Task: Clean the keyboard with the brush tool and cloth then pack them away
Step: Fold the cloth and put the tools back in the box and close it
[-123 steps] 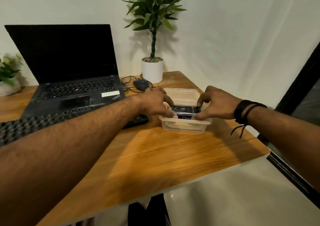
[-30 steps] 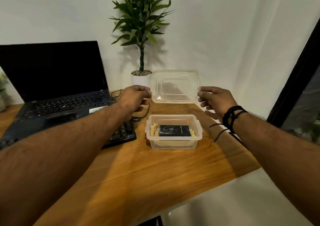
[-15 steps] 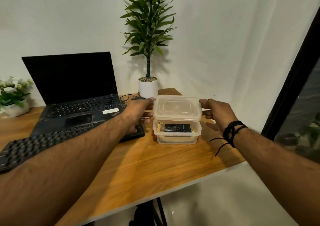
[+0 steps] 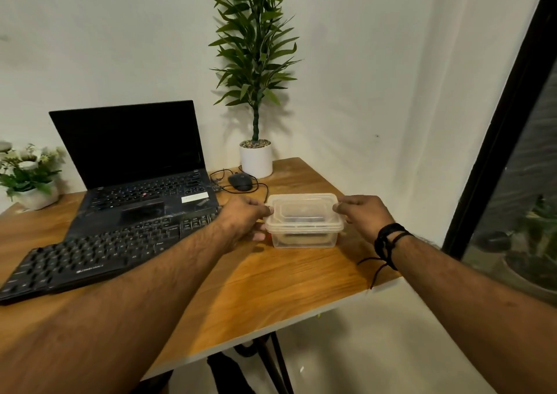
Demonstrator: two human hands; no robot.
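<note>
A clear plastic container (image 4: 304, 240) stands on the wooden table (image 4: 271, 285), right of the black keyboard (image 4: 90, 258). Its clear lid (image 4: 303, 212) sits on top of it. My left hand (image 4: 244, 221) holds the lid's left edge and the box's left side. My right hand (image 4: 361, 215) pinches the lid's right edge. The contents show only as a dim dark and yellowish blur through the plastic.
An open black laptop (image 4: 135, 164) stands behind the keyboard. A black mouse (image 4: 240, 181) with its cable lies near a white pot with a tall plant (image 4: 256, 158). A small flower pot (image 4: 30, 179) sits far left. The table's right edge is close to the box.
The lid, held up in both hands a second ago, has come down onto the container. Earlier both hands set the black tool case into the open box.
</note>
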